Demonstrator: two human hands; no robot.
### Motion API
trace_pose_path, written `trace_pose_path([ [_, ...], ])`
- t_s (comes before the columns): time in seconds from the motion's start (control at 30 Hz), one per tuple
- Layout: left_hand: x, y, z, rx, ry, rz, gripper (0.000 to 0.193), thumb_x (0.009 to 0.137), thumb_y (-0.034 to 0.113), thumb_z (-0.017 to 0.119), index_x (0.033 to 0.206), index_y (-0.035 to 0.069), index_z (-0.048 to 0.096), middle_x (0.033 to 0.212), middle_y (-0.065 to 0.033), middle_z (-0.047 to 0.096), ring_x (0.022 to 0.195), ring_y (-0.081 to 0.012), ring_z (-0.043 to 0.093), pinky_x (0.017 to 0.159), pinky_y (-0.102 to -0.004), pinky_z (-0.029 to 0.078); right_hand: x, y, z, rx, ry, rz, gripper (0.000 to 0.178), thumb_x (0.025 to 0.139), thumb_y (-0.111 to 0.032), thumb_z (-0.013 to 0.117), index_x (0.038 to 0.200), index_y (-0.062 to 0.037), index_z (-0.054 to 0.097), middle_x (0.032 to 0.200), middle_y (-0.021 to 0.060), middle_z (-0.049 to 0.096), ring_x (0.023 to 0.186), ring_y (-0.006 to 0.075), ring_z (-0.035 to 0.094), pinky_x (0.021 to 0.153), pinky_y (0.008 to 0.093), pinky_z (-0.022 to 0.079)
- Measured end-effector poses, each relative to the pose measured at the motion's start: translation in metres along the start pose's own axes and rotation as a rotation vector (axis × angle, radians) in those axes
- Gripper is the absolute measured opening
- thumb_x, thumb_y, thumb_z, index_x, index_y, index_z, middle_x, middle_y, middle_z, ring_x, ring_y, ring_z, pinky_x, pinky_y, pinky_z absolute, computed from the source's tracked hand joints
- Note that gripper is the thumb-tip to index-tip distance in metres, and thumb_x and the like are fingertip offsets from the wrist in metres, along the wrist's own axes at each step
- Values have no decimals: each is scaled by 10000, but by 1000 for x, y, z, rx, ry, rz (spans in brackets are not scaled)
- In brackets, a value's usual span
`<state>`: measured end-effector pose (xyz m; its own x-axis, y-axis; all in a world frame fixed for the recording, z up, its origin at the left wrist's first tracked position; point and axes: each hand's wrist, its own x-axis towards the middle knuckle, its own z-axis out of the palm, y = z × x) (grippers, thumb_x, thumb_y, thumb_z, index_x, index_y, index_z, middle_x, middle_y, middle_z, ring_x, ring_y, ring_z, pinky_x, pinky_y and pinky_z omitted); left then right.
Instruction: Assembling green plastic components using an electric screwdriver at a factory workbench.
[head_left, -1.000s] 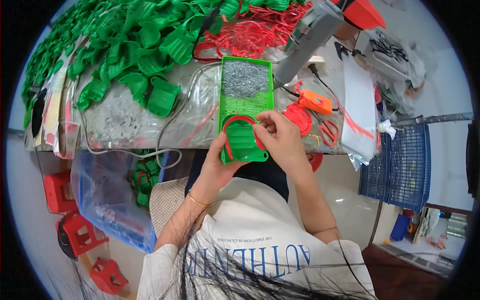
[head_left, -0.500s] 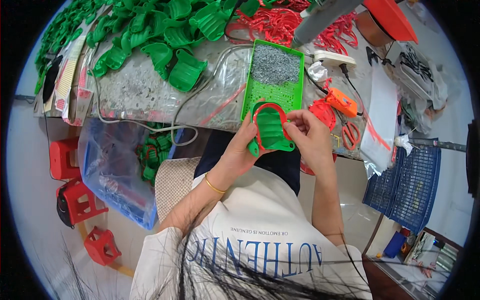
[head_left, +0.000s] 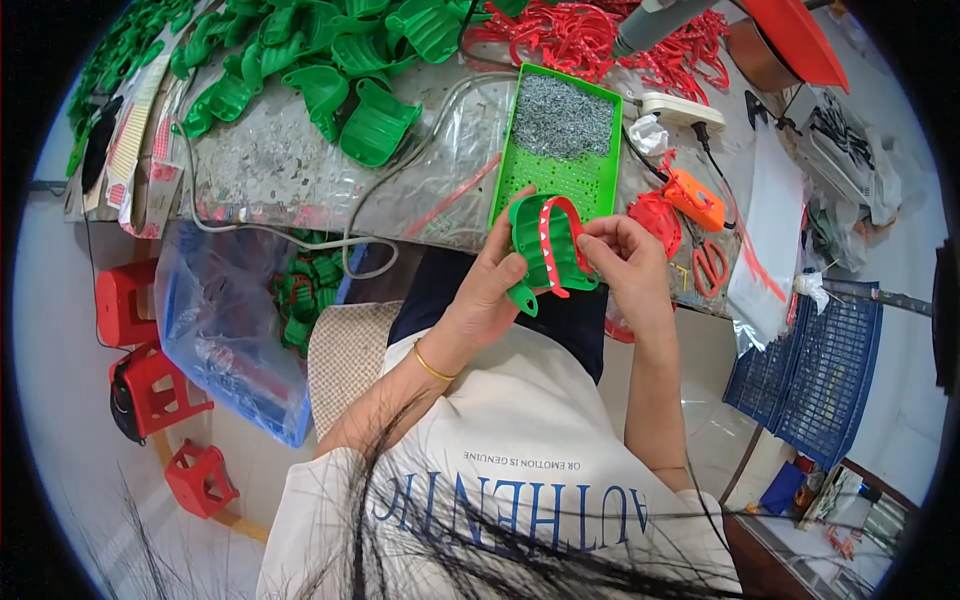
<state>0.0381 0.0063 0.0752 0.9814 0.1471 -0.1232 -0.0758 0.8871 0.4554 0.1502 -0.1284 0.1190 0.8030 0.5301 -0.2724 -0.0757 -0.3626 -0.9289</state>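
Observation:
My left hand (head_left: 484, 292) grips a curved, ribbed green plastic shell (head_left: 530, 236) by its left side, over the near end of the tray. A red strip with white triangles (head_left: 547, 250) arches across the shell, its lower end hanging loose. At the shell's right edge, my right hand (head_left: 632, 262) pinches the red strip between thumb and fingers. Just beyond both hands lies a bright green tray (head_left: 545, 185) with a perforated floor, holding a heap of small grey metal pieces (head_left: 565, 120) at its far end.
Similar green shells (head_left: 378, 122) pile up at the back left, red strips (head_left: 560, 40) at the back. Right of the tray lie orange-handled scissors (head_left: 711, 268), an orange device (head_left: 694, 198) and a power strip (head_left: 682, 112). A plastic-lined blue crate (head_left: 235, 350) stands below left.
The shell has turned in my hands, and the red strip now crosses it with its patterned face showing. My right hand has shifted slightly right. The whole view has moved a little.

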Motion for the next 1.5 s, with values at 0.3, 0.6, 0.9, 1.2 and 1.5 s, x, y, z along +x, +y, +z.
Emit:
trace_pose_path([
  [0.3, 0, -1, -4, 35, 16, -24, 946, 738, 321, 792, 1473, 185, 213, 1379, -38, 408, 1235, -195, 454, 982, -390, 440, 2, 4, 5, -17, 33, 2, 117, 846, -62, 652, 936, 5, 617, 761, -14, 597, 662, 38, 530, 584, 179, 426],
  [0.6, -1, -8, -1, 139, 40, 84, 947, 703, 144, 800, 1464, 168, 236, 1333, -56, 423, 1219, -174, 423, 1012, -310, 363, -2, 8, 12, -132, 112, -29, 105, 841, -66, 660, 916, -13, 608, 762, -23, 571, 658, 28, 491, 591, 176, 417],
  [0.9, -4, -3, 0, 159, 93, 17, 895, 724, 79, 745, 1461, 171, 246, 1314, -42, 429, 1181, -142, 442, 984, -295, 388, 0, 16, 11, -102, 71, -42, 101, 845, -55, 653, 922, -13, 601, 758, -26, 569, 651, 31, 489, 593, 178, 417],
  [1.2, -4, 3, 0, 93, -29, -74, 857, 762, 126, 679, 1478, 192, 212, 1355, -38, 420, 1216, -153, 440, 1002, -329, 400, 5, 11, 1, 179, -77, 16, 322, 814, 9, 618, 1123, -25, 533, 986, 14, 581, 799, 61, 554, 669, 179, 429],
  [1.5, -13, -4, -19, -384, -46, -245, 811, 781, 384, 651, 1466, 262, 235, 1388, -88, 424, 1172, -310, 520, 987, -500, 440, -3, 13, 9, 460, -307, 164, 457, 813, -60, 650, 1228, -22, 464, 1013, 75, 590, 806, 100, 579, 673, 234, 481],
])
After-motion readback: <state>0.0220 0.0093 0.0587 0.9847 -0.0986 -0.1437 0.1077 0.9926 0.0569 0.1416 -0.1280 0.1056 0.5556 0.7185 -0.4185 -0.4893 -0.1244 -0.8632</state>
